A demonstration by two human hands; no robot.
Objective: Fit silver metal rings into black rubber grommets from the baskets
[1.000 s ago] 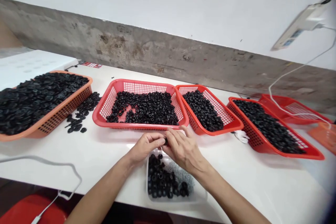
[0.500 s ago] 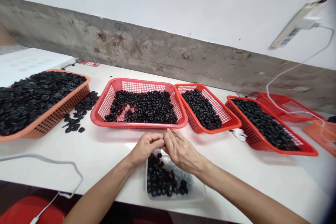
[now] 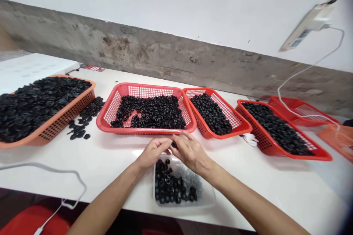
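Observation:
A small round black part (image 3: 174, 144) shows between the fingers of my right hand (image 3: 191, 154), which are closed on it. My left hand (image 3: 151, 151) meets it fingertip to fingertip, thumb and forefinger pinched; whatever lies in that pinch is too small to make out. Just below both hands stands a clear plastic box (image 3: 190, 211), holding black round parts (image 3: 168, 187) on its left and small shiny clear or metallic pieces (image 3: 190, 180) on its right. Beyond my hands is a pink-red basket (image 3: 146, 130) of small black rings.
Two red baskets (image 3: 224, 136) (image 3: 298, 156) of black parts stand to the right, with a white crumpled thing (image 3: 250, 139) between. An orange basket (image 3: 59, 126) is at left, loose black pieces (image 3: 89, 110) beside it. White cables (image 3: 55, 169) cross the left side and hang at right.
The black part has come into sight at my right fingertips, where it was hidden before. My hands have turned slightly and remain together. The whole view has shifted a little.

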